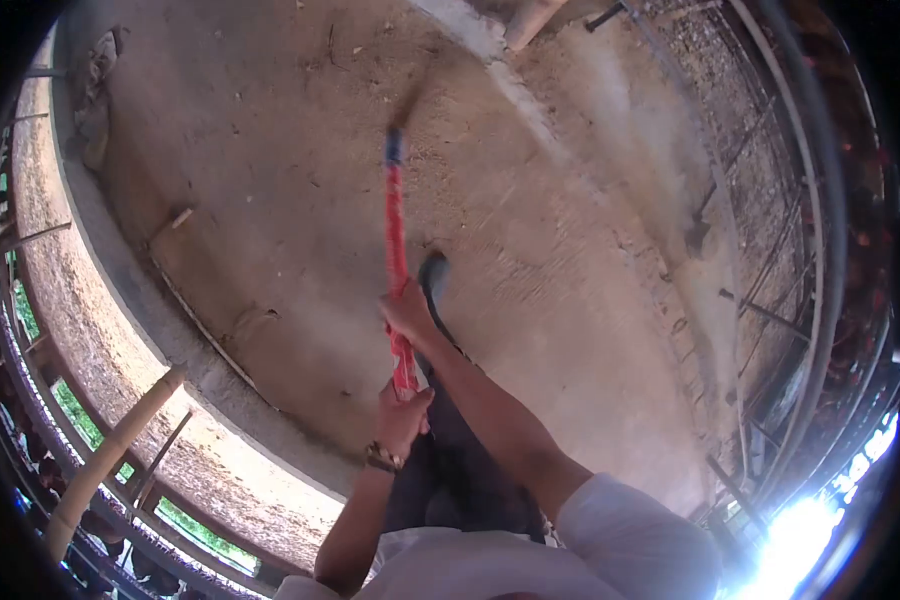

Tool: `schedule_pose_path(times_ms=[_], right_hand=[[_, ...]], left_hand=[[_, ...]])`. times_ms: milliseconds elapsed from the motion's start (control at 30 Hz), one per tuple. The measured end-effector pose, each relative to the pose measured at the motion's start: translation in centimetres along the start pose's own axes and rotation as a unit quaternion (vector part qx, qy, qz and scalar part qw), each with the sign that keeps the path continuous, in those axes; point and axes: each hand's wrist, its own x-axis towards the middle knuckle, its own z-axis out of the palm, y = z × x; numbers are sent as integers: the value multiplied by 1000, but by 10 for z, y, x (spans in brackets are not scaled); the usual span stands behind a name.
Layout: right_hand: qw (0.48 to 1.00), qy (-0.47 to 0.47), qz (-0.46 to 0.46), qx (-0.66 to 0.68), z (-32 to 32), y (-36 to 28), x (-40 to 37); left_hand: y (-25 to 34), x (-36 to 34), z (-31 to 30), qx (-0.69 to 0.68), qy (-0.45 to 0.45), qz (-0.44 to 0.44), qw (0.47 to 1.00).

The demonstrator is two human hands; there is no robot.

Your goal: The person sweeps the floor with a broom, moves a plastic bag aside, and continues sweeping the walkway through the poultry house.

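Note:
A long handle wrapped in red runs away from my body over the dirt-covered floor. Beyond a dark band, its far end turns into a blurred brown part whose kind I cannot make out. My right hand is closed around the middle of the handle. Lower down, close to my legs, my left hand grips the near end, with a band on that wrist. The front of a dark shoe shows just right of the handle.
A low ledge with a pale top curves along the left side, and a bamboo pole leans across it. Rails and bars line the right. The floor carries dust and small debris. A post stands at the top.

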Motion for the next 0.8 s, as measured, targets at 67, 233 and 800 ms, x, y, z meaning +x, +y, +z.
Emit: schedule_pose_path(times_ms=[67,233,800], right_hand=[[998,-25,-50,-21,12,-50,-21],[993,17,64,98,33,-36,-150],[1000,5,-30,3,126,-118,-69]], left_hand=[[16,-16,-8,-34,-45,-49,997],[4,-112,-78,87,-116,-187,972],[83,-34,-131,36,-91,-155,983]])
